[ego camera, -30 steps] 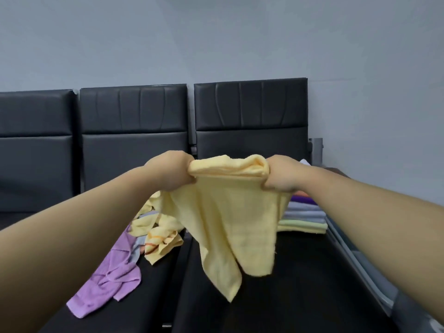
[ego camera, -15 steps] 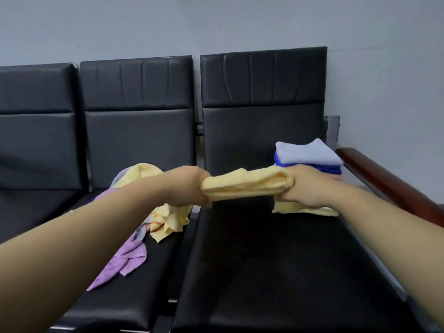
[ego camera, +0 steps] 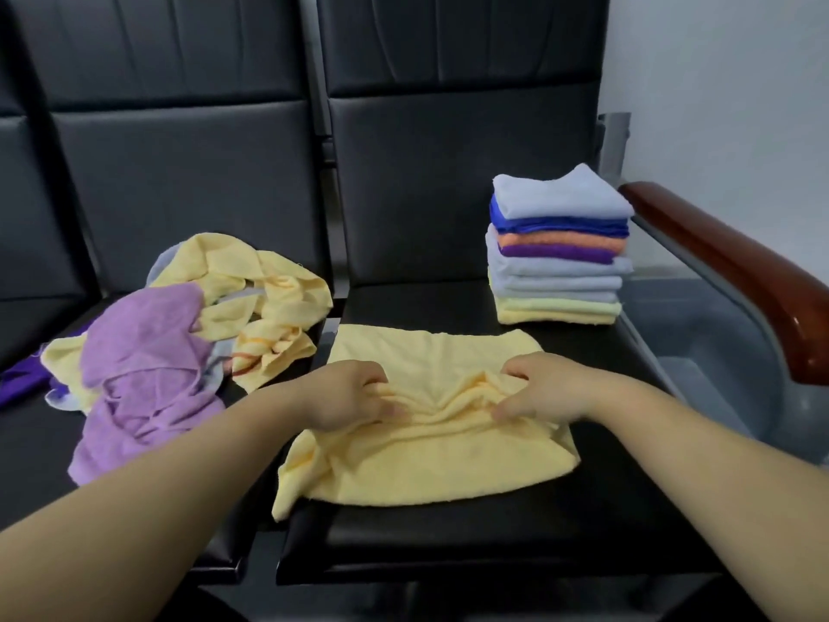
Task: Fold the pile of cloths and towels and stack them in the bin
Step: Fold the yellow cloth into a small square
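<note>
Gripping yellow cloth (ego camera: pixel 426 464), hands (ego camera: pixel 354 395) (ego camera: pixel 545 388) now down on seat (ego camera: pixel 493 531)

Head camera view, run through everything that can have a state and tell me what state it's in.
Yellow cloth: lying on the seat, bunched in the middle.
Left hand: pinches the yellow cloth's bunched middle.
Right hand: pinches the same bunch.
Folded stack: neat, upright, at the seat's back.
Loose pile: unfolded, crumpled on the neighbouring seat.
Grey bin: open-topped, no cloths visible inside.
</note>
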